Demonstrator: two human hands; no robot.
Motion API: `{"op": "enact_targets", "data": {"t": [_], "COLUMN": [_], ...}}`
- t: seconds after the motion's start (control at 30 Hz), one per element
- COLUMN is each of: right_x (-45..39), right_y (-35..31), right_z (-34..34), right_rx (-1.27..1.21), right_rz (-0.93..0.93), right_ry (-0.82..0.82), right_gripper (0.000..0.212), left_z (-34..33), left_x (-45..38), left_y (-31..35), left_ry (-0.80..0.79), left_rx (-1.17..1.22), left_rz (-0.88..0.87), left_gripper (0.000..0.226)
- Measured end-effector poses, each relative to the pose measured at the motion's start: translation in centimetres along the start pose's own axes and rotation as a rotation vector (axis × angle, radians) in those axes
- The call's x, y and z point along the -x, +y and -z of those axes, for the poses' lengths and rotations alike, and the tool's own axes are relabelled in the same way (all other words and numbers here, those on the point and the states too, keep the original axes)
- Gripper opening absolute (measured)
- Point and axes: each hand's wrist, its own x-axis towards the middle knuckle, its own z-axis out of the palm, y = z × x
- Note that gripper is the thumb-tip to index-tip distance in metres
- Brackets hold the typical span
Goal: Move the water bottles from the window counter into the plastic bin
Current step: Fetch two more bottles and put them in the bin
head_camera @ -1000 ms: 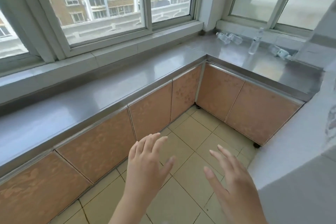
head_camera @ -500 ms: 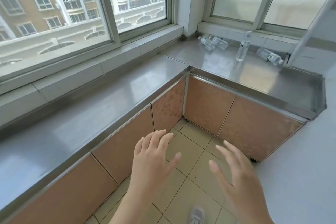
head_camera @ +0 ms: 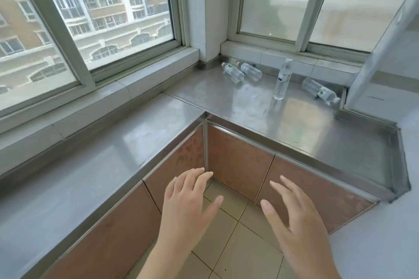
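Both grips hanging open and empty, left hand (head_camera: 188,206) and right hand (head_camera: 297,222); upright bottle (head_camera: 282,80) sitting ahead-right on table (head_camera: 260,115), right hand nearer.

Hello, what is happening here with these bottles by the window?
A person stands at a steel corner counter, both hands open and empty: the left hand and the right hand are over the floor, touching nothing. Four water bottles wait near the far window: two lying side by side, one upright, one lying at the right. No plastic bin is in view.
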Motion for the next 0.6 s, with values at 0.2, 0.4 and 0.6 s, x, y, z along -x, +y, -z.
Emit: {"op": "enact_targets", "data": {"t": [0.2,0.4,0.6], "right_x": [-10.1,-21.1,-31.1], "right_y": [3.8,6.8,9.9], "right_z": [-0.2,-0.9,-2.1], "right_rx": [0.065,0.114,0.103], "right_rz": [-0.051,-0.093,-0.126], "right_ry": [0.028,0.017,0.057], "right_gripper": [0.061,0.061,0.056], "left_z": [-4.6,-9.8,-14.0], "left_x": [-10.9,-22.7,-33.4], "left_y": [0.9,1.5,2.3], "left_ry": [-0.056,-0.100,-0.120], "left_rx": [-0.030,0.009,0.020], "left_rz": [-0.028,-0.033,-0.089], "left_gripper": [0.052,0.050,0.050]}}
